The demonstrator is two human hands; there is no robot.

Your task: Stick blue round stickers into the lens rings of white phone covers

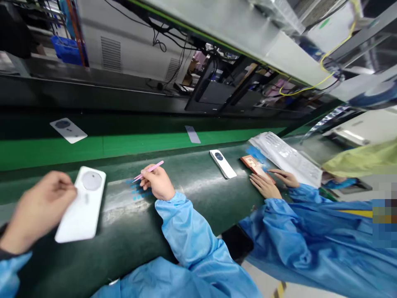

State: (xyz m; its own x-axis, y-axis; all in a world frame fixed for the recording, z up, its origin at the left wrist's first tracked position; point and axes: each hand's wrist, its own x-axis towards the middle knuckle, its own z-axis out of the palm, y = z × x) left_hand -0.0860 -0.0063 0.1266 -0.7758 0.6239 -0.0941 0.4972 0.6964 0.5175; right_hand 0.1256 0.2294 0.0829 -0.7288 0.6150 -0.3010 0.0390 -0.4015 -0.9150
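Right hand (159,184) has its thumb and fingers closed in a pinch around pink tweezers (157,165), whose tips point left, over a clear strip (119,194) dotted with blue marks (136,191) on the dark green bench (133,236). To its left, a white phone-shaped panel (83,213) has its round-marked end toward the far edge of the bench. Left hand (43,209) is loosely curled, thumb and fingertips together, overlapping that panel's left edge; whether it grips the panel, I cannot tell.

Right of the tweezers, near the far edge, lies a smaller-looking white piece (226,167) with a dark round patch. Beyond that edge, two pale cards (68,130) rest well apart on a bright green strip (136,145). Farther right, a co-worker's hands (266,187) touch an orange-brown block (254,164), just beside a clear plastic bag (287,157).
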